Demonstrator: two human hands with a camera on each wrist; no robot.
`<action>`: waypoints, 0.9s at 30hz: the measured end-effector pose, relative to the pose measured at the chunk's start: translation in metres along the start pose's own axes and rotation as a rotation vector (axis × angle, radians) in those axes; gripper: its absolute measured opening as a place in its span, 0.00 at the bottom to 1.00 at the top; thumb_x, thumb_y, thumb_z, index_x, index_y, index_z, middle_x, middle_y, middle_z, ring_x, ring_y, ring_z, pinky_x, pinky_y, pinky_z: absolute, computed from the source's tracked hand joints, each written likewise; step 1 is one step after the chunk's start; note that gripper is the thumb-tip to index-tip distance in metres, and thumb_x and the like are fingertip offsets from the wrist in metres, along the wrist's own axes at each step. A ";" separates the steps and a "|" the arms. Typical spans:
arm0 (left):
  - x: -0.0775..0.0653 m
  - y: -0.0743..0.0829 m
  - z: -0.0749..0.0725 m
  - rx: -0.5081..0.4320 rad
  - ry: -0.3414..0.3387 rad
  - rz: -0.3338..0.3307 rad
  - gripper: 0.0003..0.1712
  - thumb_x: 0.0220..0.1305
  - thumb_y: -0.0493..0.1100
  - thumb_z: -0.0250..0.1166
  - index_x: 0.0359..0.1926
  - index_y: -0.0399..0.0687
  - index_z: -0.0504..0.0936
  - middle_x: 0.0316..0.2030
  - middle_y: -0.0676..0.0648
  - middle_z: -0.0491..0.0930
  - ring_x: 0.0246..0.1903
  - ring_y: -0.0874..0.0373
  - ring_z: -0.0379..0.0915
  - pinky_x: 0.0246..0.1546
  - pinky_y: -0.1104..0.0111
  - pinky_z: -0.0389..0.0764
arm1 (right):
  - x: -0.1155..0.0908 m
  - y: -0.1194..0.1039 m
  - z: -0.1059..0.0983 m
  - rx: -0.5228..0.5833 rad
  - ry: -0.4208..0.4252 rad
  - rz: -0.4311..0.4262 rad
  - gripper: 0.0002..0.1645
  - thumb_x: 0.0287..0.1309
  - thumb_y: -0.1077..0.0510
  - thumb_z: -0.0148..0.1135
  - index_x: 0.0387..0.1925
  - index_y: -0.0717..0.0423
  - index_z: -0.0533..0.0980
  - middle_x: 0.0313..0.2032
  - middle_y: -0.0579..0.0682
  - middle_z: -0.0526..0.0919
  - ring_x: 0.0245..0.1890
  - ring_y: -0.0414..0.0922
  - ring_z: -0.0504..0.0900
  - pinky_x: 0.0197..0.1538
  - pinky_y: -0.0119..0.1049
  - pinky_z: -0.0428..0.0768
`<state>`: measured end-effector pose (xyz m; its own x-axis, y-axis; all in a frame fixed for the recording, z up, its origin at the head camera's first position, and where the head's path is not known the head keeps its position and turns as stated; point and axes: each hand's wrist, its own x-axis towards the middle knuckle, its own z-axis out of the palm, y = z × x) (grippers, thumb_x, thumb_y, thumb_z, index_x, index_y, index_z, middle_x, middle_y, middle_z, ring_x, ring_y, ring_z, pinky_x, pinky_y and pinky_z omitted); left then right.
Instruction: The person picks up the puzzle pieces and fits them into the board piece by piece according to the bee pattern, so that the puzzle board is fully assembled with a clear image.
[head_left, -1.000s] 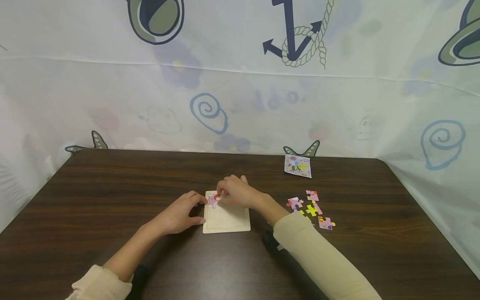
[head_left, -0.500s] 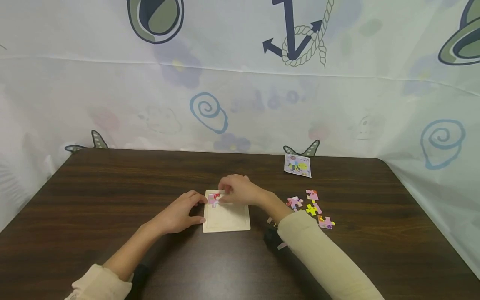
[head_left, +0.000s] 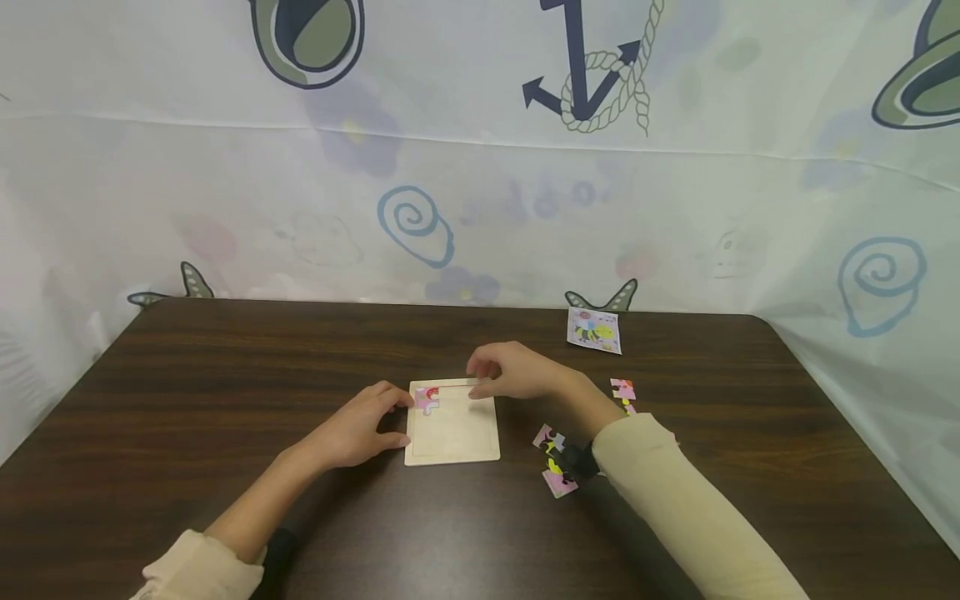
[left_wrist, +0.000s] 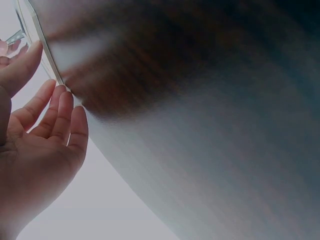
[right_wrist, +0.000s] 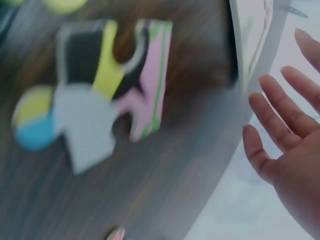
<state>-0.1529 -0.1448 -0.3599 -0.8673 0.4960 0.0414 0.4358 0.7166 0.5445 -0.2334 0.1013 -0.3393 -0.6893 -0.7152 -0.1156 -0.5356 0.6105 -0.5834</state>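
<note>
A pale square puzzle board lies on the dark table, and one pink-and-red puzzle piece sits in its far left corner. My left hand touches the board's left edge with fingertips and thumb, fingers loosely bent; the left wrist view shows that hand at the board's side. Over the board's far right corner hovers my right hand, holding nothing visible. In the right wrist view its fingers are spread and relaxed.
Loose puzzle pieces lie right of the board, partly hidden by my right forearm; another piece lies farther back. A small bee picture card rests near the table's far edge. One blurred piece shows close up in the right wrist view.
My right hand has left the puzzle piece in the corner and moved right across the board, its forearm now covering other loose pieces. The left hand has stayed at the board's edge.
</note>
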 end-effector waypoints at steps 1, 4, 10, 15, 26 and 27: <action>0.000 0.000 0.000 0.000 0.000 -0.004 0.23 0.50 0.37 0.69 0.47 0.35 0.74 0.43 0.43 0.71 0.44 0.47 0.68 0.46 0.56 0.71 | -0.003 0.002 -0.002 0.005 -0.006 0.009 0.19 0.53 0.54 0.65 0.44 0.60 0.75 0.39 0.51 0.79 0.42 0.45 0.75 0.47 0.37 0.73; 0.000 0.000 0.000 0.002 0.000 -0.003 0.23 0.50 0.37 0.69 0.47 0.34 0.74 0.43 0.43 0.71 0.44 0.47 0.68 0.46 0.56 0.71 | -0.011 0.011 -0.009 0.012 -0.018 0.031 0.19 0.52 0.55 0.65 0.44 0.59 0.75 0.38 0.50 0.79 0.41 0.45 0.75 0.47 0.37 0.73; -0.001 0.001 0.000 0.000 0.003 0.006 0.23 0.50 0.38 0.70 0.46 0.35 0.74 0.42 0.43 0.71 0.43 0.47 0.68 0.46 0.56 0.71 | -0.034 0.033 -0.023 0.002 -0.031 0.074 0.18 0.51 0.53 0.66 0.43 0.56 0.76 0.36 0.47 0.78 0.38 0.41 0.75 0.43 0.36 0.74; -0.001 0.000 0.001 0.005 0.006 0.006 0.22 0.50 0.37 0.69 0.46 0.35 0.74 0.42 0.44 0.71 0.43 0.48 0.68 0.46 0.57 0.71 | -0.057 0.051 -0.037 0.001 -0.050 0.090 0.18 0.51 0.57 0.66 0.43 0.61 0.75 0.34 0.47 0.78 0.35 0.42 0.75 0.40 0.36 0.74; -0.001 0.000 0.001 -0.004 -0.003 0.004 0.23 0.50 0.38 0.69 0.47 0.36 0.74 0.42 0.45 0.71 0.44 0.48 0.68 0.46 0.57 0.71 | -0.101 0.079 -0.051 -0.044 -0.072 0.174 0.15 0.49 0.61 0.67 0.40 0.60 0.76 0.34 0.49 0.77 0.35 0.44 0.73 0.40 0.37 0.73; 0.000 -0.001 0.001 -0.004 -0.003 0.005 0.23 0.50 0.38 0.69 0.47 0.36 0.74 0.42 0.45 0.71 0.44 0.48 0.68 0.46 0.57 0.71 | -0.103 0.081 -0.050 -0.044 -0.064 0.178 0.15 0.48 0.61 0.68 0.39 0.60 0.76 0.35 0.49 0.77 0.36 0.45 0.72 0.41 0.38 0.73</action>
<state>-0.1526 -0.1450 -0.3609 -0.8644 0.5011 0.0414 0.4392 0.7124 0.5474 -0.2304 0.2414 -0.3340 -0.7431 -0.6143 -0.2655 -0.4300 0.7423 -0.5139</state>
